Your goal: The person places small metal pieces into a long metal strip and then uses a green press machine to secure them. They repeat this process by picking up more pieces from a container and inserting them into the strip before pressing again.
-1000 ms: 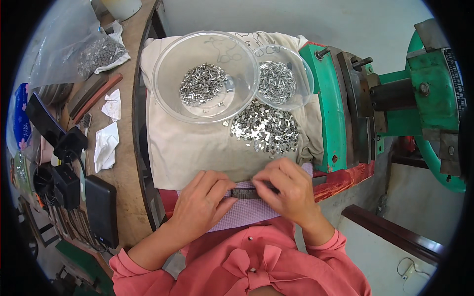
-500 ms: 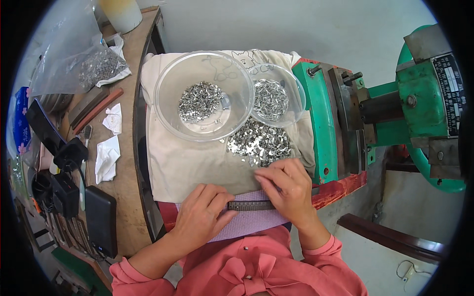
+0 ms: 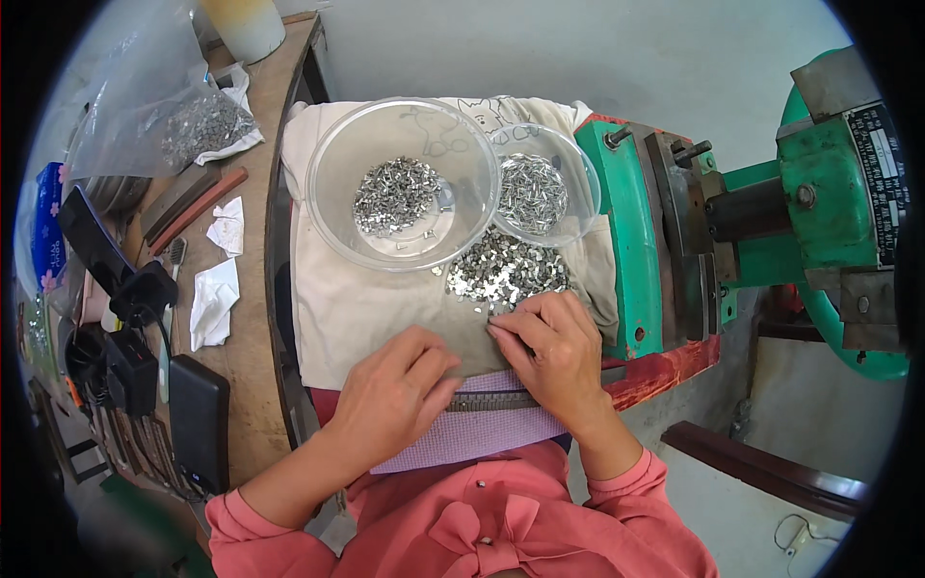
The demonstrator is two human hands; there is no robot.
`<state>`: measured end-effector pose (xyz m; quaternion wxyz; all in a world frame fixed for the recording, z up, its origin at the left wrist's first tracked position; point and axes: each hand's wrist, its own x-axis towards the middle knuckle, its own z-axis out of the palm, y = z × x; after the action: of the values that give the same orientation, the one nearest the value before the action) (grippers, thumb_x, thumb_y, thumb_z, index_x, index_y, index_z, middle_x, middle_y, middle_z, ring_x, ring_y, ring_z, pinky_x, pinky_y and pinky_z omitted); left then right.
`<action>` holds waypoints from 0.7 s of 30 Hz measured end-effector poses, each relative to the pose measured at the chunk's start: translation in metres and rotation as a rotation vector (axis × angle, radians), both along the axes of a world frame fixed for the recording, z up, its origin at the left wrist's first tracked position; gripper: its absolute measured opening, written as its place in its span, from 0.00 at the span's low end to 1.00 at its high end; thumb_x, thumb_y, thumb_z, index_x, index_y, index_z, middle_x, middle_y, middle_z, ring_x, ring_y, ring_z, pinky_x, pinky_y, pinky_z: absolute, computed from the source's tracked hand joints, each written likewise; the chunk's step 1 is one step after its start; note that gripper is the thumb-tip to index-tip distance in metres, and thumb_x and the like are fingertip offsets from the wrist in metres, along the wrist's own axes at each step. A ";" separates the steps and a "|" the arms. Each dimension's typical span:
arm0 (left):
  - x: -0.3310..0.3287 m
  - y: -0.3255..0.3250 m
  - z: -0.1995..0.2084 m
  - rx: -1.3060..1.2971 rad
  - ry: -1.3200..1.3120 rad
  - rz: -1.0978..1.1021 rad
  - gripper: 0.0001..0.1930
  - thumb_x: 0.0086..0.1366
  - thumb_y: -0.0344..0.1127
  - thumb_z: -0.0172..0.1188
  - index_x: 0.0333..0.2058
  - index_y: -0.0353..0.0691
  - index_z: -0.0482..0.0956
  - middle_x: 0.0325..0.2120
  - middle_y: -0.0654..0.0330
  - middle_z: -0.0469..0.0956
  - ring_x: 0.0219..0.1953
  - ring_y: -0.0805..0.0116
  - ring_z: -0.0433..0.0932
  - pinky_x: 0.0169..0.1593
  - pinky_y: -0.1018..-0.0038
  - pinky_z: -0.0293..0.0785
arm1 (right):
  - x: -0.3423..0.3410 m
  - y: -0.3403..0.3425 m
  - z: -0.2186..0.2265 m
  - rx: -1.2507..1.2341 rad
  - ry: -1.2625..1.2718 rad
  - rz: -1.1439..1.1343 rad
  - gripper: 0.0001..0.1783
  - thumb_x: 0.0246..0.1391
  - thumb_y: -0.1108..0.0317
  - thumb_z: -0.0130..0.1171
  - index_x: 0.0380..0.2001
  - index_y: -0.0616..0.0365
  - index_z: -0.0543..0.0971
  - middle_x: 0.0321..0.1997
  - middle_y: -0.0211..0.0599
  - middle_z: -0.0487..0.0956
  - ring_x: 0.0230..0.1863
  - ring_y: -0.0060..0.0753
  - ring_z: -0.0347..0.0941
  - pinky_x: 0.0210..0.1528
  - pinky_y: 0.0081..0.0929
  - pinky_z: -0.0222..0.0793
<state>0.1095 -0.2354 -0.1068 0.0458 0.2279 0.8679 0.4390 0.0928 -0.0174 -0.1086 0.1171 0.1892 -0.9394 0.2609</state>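
My left hand (image 3: 393,393) is raised beside the left end of a dark notched metal strip (image 3: 489,402), fingers curled and thumb close to the fingertips; whatever they hold, if anything, is too small to make out. The strip lies on a purple cloth (image 3: 462,438) in front of me. My right hand (image 3: 557,349) is over the strip's right end, with thumb and forefinger pinched together at the near edge of a pile of small metal pieces (image 3: 511,270). Anything between those fingertips is hidden. The pile lies on a beige cloth (image 3: 337,332).
Behind the pile stand a large clear bowl (image 3: 324,207) of small metal bits and a smaller clear bowl (image 3: 584,188) of thin metal pins. A green machine (image 3: 626,260) is on the right. The left-hand wooden table (image 3: 255,405) carries tissues, a black power bank (image 3: 199,424) and cables.
My left hand has lifted off the strip's left end and moved slightly forward. My right hand has moved a little forward and left, its fingertips now at the pile's near edge.
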 end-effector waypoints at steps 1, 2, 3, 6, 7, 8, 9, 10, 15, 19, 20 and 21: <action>-0.005 0.003 -0.001 -0.013 0.024 0.006 0.11 0.57 0.29 0.70 0.38 0.38 0.80 0.37 0.56 0.76 0.33 0.53 0.79 0.36 0.62 0.76 | 0.000 0.000 0.000 0.005 0.001 0.007 0.10 0.41 0.74 0.74 0.30 0.55 0.84 0.31 0.33 0.77 0.35 0.39 0.73 0.36 0.34 0.69; -0.010 0.005 -0.003 -0.013 0.040 0.022 0.10 0.58 0.29 0.69 0.38 0.38 0.80 0.37 0.56 0.76 0.33 0.53 0.79 0.36 0.62 0.76 | 0.000 0.000 0.001 -0.002 0.003 0.008 0.09 0.42 0.74 0.73 0.30 0.55 0.84 0.32 0.32 0.76 0.35 0.39 0.73 0.37 0.35 0.69; -0.016 0.008 -0.005 -0.014 0.057 0.038 0.10 0.58 0.29 0.68 0.38 0.38 0.80 0.37 0.56 0.76 0.34 0.53 0.79 0.36 0.63 0.76 | 0.000 -0.001 0.002 -0.008 0.005 0.009 0.09 0.43 0.73 0.73 0.29 0.54 0.83 0.32 0.32 0.76 0.36 0.40 0.73 0.37 0.35 0.69; -0.028 0.017 -0.010 -0.034 0.085 0.068 0.09 0.60 0.29 0.67 0.38 0.38 0.79 0.36 0.56 0.75 0.34 0.53 0.80 0.36 0.62 0.76 | 0.006 0.000 0.004 -0.071 -0.004 0.016 0.09 0.43 0.74 0.72 0.29 0.54 0.82 0.32 0.32 0.76 0.36 0.40 0.73 0.37 0.36 0.69; -0.031 0.020 -0.011 -0.044 0.091 0.075 0.08 0.60 0.29 0.67 0.38 0.38 0.79 0.36 0.56 0.75 0.34 0.53 0.80 0.36 0.62 0.76 | 0.009 0.001 0.005 -0.099 -0.010 0.019 0.09 0.43 0.74 0.72 0.28 0.54 0.82 0.32 0.32 0.76 0.36 0.39 0.73 0.37 0.35 0.69; -0.033 0.023 -0.013 -0.062 0.110 0.075 0.08 0.60 0.30 0.67 0.38 0.38 0.79 0.36 0.56 0.75 0.34 0.53 0.80 0.35 0.61 0.76 | 0.014 0.003 0.007 -0.121 -0.018 0.026 0.09 0.42 0.74 0.72 0.28 0.54 0.82 0.32 0.32 0.76 0.35 0.39 0.73 0.36 0.35 0.69; -0.035 0.026 -0.016 -0.080 0.128 0.075 0.08 0.60 0.30 0.67 0.37 0.39 0.79 0.35 0.57 0.75 0.33 0.53 0.80 0.35 0.61 0.76 | 0.019 0.004 0.010 -0.142 -0.025 0.033 0.09 0.41 0.75 0.73 0.28 0.54 0.82 0.32 0.32 0.77 0.35 0.39 0.73 0.36 0.34 0.69; -0.037 0.028 -0.018 -0.097 0.146 0.075 0.08 0.60 0.30 0.67 0.37 0.39 0.79 0.35 0.57 0.75 0.33 0.54 0.80 0.35 0.61 0.76 | 0.024 0.004 0.011 -0.163 -0.032 0.040 0.10 0.41 0.75 0.73 0.28 0.55 0.83 0.33 0.32 0.77 0.35 0.39 0.73 0.35 0.34 0.70; -0.041 0.037 -0.021 -0.119 0.207 0.097 0.07 0.59 0.30 0.67 0.33 0.39 0.77 0.33 0.58 0.73 0.32 0.54 0.79 0.33 0.61 0.76 | 0.050 0.004 0.002 -0.197 -0.066 0.095 0.11 0.40 0.75 0.74 0.30 0.54 0.84 0.35 0.32 0.78 0.36 0.38 0.73 0.36 0.32 0.70; -0.039 0.034 -0.021 -0.127 0.232 0.098 0.07 0.58 0.30 0.67 0.31 0.39 0.76 0.31 0.58 0.73 0.32 0.55 0.79 0.32 0.61 0.75 | 0.053 0.003 0.000 -0.189 -0.111 0.148 0.11 0.41 0.74 0.74 0.31 0.54 0.85 0.37 0.31 0.78 0.37 0.38 0.74 0.38 0.33 0.70; -0.038 0.032 -0.021 -0.125 0.226 0.090 0.07 0.58 0.29 0.67 0.31 0.39 0.76 0.31 0.58 0.73 0.31 0.55 0.79 0.32 0.61 0.75 | 0.052 0.004 -0.001 -0.194 -0.123 0.160 0.11 0.41 0.74 0.74 0.32 0.54 0.85 0.37 0.31 0.78 0.37 0.38 0.74 0.39 0.33 0.70; -0.036 0.030 -0.019 -0.124 0.219 0.083 0.07 0.58 0.29 0.67 0.31 0.39 0.76 0.31 0.58 0.73 0.31 0.56 0.79 0.32 0.61 0.75 | 0.050 0.005 -0.001 -0.195 -0.111 0.146 0.11 0.42 0.74 0.74 0.32 0.54 0.85 0.37 0.31 0.78 0.37 0.38 0.74 0.39 0.33 0.69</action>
<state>0.0735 -0.2055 -0.1261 -0.0534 0.2351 0.9018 0.3586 0.1430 -0.0126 -0.1093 0.0632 0.2300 -0.8984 0.3687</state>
